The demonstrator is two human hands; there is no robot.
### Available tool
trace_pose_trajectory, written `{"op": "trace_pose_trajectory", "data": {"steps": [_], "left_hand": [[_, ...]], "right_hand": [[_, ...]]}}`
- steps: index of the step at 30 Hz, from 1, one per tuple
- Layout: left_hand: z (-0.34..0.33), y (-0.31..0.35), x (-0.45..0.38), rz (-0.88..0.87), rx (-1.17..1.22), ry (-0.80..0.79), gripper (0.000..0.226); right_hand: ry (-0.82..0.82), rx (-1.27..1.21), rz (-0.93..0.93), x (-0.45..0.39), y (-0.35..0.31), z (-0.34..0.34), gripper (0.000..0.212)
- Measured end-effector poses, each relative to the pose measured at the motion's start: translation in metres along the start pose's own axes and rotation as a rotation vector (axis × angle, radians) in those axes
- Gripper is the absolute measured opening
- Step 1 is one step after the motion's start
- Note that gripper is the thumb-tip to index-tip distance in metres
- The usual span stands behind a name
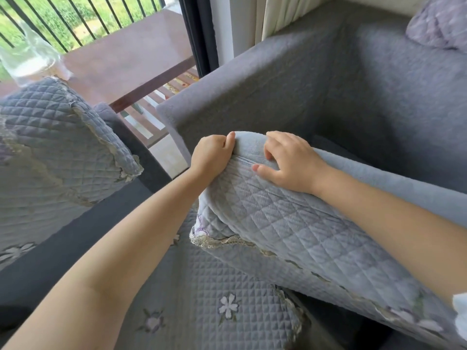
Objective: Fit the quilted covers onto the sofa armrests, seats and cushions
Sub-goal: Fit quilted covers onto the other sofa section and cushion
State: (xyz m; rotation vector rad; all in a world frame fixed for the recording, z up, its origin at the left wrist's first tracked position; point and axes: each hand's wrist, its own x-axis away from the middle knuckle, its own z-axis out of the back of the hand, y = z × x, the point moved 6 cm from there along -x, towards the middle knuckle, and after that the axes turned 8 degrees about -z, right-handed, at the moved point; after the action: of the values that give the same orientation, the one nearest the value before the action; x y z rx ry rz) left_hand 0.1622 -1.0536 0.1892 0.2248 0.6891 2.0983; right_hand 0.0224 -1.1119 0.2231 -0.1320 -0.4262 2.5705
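A grey quilted cover (290,223) with a lace hem lies over the near armrest of a grey sofa chair (366,84). My left hand (212,154) grips the cover's front corner, fingers curled over its edge. My right hand (290,161) rests on top of the armrest, fingers bent and pressing the fabric beside the seam. Below, a quilted seat cover (214,299) with embroidered flowers lies on the neighbouring seat. At the left, another quilted cover (58,137) drapes a second armrest. A quilted cushion (439,24) sits at the top right.
The far armrest (240,79) of the chair is bare grey fabric. A brown table (131,56) with a clear glass bottle (30,56) stands behind, beside a railing and window. A cream curtain (285,11) hangs behind the chair.
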Motion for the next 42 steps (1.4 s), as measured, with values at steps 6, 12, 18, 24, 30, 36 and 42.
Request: {"op": "trace_pose_trajectory", "data": {"steps": [6, 12, 18, 24, 30, 36, 42], "left_hand": [[0.015, 0.021, 0.021, -0.173, -0.308, 0.188, 0.051], [0.011, 0.064, 0.013, -0.354, -0.326, 0.047, 0.053], [-0.028, 0.079, 0.017, -0.377, -0.382, -0.385, 0.05], [-0.019, 0.072, 0.026, -0.273, -0.397, -0.438, 0.045], [-0.022, 0.077, 0.02, -0.273, -0.358, -0.448, 0.044], [-0.027, 0.093, -0.001, -0.336, -0.246, -0.319, 0.037], [0.006, 0.044, 0.04, -0.343, -0.152, 0.006, 0.032]], "right_hand": [[-0.153, 0.213, 0.058, 0.065, 0.029, 0.018, 0.036], [-0.272, 0.071, -0.24, 0.092, 0.046, 0.029, 0.039], [0.182, 0.268, -0.108, 0.111, 0.024, 0.034, 0.052], [0.569, 0.251, 0.149, 0.093, 0.0, 0.064, 0.05], [0.588, 0.286, -0.113, 0.054, 0.06, 0.049, 0.053], [0.427, 0.156, -0.128, 0.032, 0.093, 0.048, 0.039], [0.062, 0.105, -0.333, 0.014, 0.115, 0.04, 0.052]]}}
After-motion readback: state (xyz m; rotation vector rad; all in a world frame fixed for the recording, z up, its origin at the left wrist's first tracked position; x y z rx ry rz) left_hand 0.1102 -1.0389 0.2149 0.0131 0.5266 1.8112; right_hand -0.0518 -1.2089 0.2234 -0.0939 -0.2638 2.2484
